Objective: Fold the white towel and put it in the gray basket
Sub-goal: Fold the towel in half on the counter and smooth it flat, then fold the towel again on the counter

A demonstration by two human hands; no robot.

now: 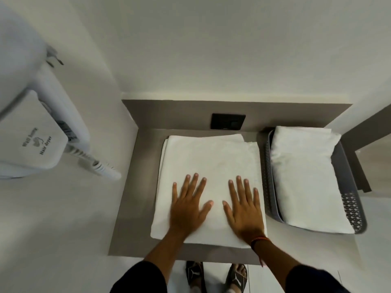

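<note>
A white towel (211,157) lies folded into a flat rectangle on the gray shelf (131,208). My left hand (188,206) and my right hand (243,208) both rest flat on its near half, palms down and fingers spread, holding nothing. The gray basket (349,210) stands to the right of the towel, touching or nearly touching it. Another folded white towel (304,176) fills most of the basket.
A white wall-mounted hair dryer (42,132) hangs on the left wall. A black socket plate (228,121) sits on the gray back panel behind the towel. White walls close in the shelf on the left and at the back. My sandalled feet (215,275) show below the shelf edge.
</note>
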